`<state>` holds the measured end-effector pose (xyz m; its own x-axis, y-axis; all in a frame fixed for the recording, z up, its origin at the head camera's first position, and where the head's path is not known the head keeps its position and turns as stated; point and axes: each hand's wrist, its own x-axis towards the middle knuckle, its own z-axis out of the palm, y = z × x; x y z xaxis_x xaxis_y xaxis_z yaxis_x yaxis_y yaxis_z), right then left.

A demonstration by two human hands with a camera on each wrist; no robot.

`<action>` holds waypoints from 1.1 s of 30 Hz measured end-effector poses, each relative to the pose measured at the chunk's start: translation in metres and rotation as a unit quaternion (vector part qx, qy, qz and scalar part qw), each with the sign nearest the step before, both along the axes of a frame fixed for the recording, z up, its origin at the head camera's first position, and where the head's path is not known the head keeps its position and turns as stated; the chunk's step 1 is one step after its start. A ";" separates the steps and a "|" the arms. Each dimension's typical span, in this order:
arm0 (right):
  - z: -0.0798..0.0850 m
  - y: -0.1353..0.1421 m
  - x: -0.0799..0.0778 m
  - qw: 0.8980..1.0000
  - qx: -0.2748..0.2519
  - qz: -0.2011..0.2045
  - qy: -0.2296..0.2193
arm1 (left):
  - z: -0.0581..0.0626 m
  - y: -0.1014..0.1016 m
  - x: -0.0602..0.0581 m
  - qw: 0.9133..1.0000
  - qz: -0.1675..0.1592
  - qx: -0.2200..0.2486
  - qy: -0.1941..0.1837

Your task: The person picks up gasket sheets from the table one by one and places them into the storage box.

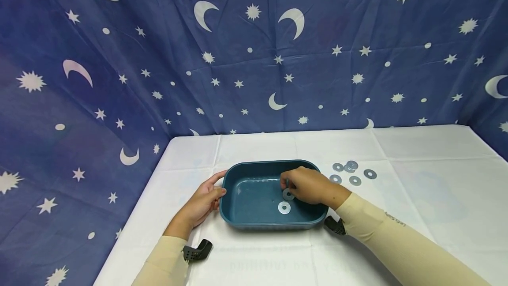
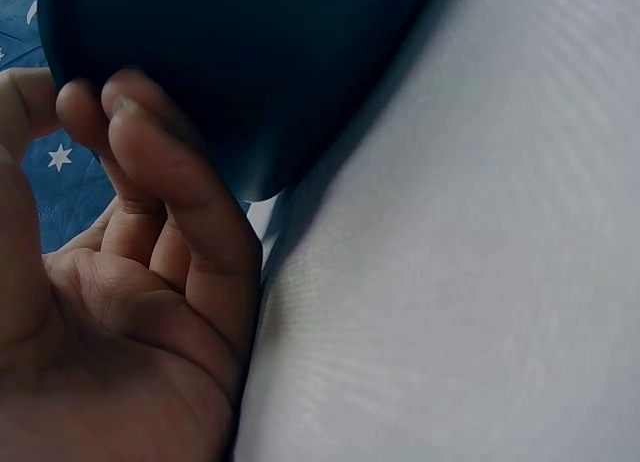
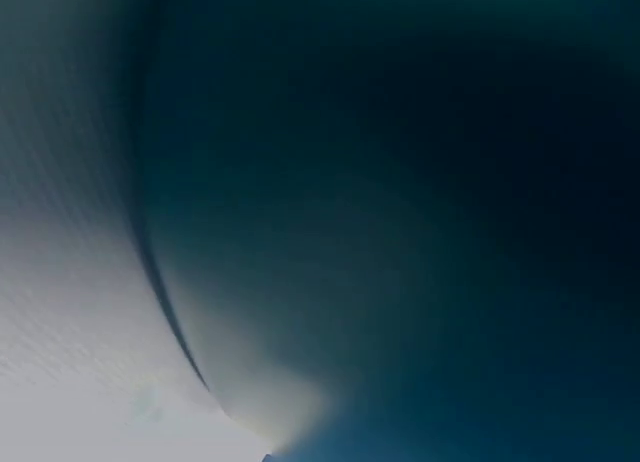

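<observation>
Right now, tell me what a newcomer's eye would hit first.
Probably the blue backdrop, patterned with white moons and stars, behind the white table. Next, the teal tub on it, with the left hand at its left end and the right hand inside, by two washers.

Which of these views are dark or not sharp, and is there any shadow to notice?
Head view: bright and fairly sharp, with a soft shadow on the white cloth beside the right sleeve; left wrist view: tub nearly black, left hand dim; right wrist view: mostly dark and strongly blurred.
</observation>
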<state>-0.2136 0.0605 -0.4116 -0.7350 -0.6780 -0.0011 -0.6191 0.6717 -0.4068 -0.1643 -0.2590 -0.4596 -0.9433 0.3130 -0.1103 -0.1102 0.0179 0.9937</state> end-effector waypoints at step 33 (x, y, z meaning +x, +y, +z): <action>-0.009 0.001 0.002 0.998 0.006 -0.005 0.069 | -0.002 0.001 -0.001 1.000 0.010 -0.015 0.008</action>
